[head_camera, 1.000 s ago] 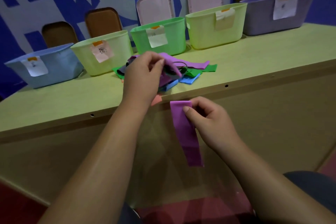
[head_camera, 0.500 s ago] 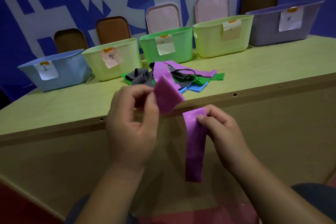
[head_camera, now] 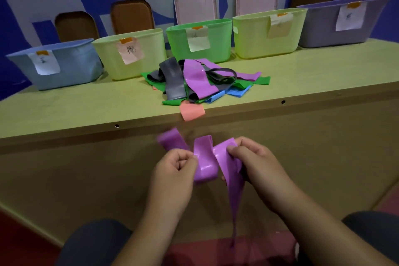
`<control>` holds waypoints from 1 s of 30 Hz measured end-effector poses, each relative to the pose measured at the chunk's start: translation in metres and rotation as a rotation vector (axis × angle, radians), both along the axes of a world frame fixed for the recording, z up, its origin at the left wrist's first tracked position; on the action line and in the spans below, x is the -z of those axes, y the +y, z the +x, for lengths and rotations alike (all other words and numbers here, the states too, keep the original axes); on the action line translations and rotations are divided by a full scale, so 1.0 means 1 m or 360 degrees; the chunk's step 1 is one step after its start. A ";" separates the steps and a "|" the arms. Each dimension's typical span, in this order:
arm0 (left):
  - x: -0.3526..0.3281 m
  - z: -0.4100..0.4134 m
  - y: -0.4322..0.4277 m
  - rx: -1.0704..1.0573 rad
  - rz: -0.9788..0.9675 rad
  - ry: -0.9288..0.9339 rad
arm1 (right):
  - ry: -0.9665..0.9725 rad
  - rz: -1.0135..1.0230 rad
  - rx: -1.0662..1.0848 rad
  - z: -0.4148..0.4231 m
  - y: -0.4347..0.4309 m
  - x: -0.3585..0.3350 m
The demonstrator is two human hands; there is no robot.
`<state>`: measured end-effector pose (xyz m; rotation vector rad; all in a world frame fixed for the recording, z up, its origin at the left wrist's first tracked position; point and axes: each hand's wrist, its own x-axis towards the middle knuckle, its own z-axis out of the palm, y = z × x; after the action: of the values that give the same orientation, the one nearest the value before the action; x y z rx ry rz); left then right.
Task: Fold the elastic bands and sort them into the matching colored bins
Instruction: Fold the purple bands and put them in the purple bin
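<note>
Both hands are low and near, in front of the table's front panel and below its edge, close together but not touching.

Left hand: fingers curled into a loose fist, thumb and forefinger pinching the purple band.

Right hand: fingers curled, thumb and fingertips pinching the same band just right of the left hand's grip.

The band bends in glossy loops between the two hands. One end pokes up to the left above the left hand, blurred. A long tail hangs straight down from the right hand.

On the tabletop, at its centre, is a pile of bands in grey, purple, green and blue. A salmon band lies at the near edge, its end hanging over.

At the far edge stands a row of bins, each with a paper label. From left to right: blue bin, pale yellow bin, green bin, second pale yellow bin, lilac-grey bin.
</note>
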<state>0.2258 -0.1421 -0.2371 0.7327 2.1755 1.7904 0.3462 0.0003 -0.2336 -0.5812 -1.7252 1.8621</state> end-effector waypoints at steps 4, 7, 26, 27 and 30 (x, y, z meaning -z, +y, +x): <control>0.015 -0.002 0.004 0.0078 -0.0023 -0.0103 | -0.0120 0.0081 0.0051 -0.001 0.004 0.008; 0.027 -0.007 0.006 0.0088 0.0009 -0.0167 | -0.0202 0.0125 0.0143 -0.003 0.009 0.016; 0.052 -0.014 0.017 0.0181 0.0211 -0.0475 | -0.0333 0.0220 0.0063 -0.004 0.006 0.025; 0.051 -0.013 0.017 0.0202 0.0230 -0.0523 | -0.0334 0.0210 0.0056 -0.004 0.005 0.025; 0.050 -0.013 0.016 0.0239 0.0366 -0.0777 | -0.0340 0.0169 0.0023 -0.004 0.003 0.025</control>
<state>0.2132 -0.1262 -0.2875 0.4261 1.5821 1.9132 0.3418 0.0036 -0.2587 -0.7710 -1.9369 1.7381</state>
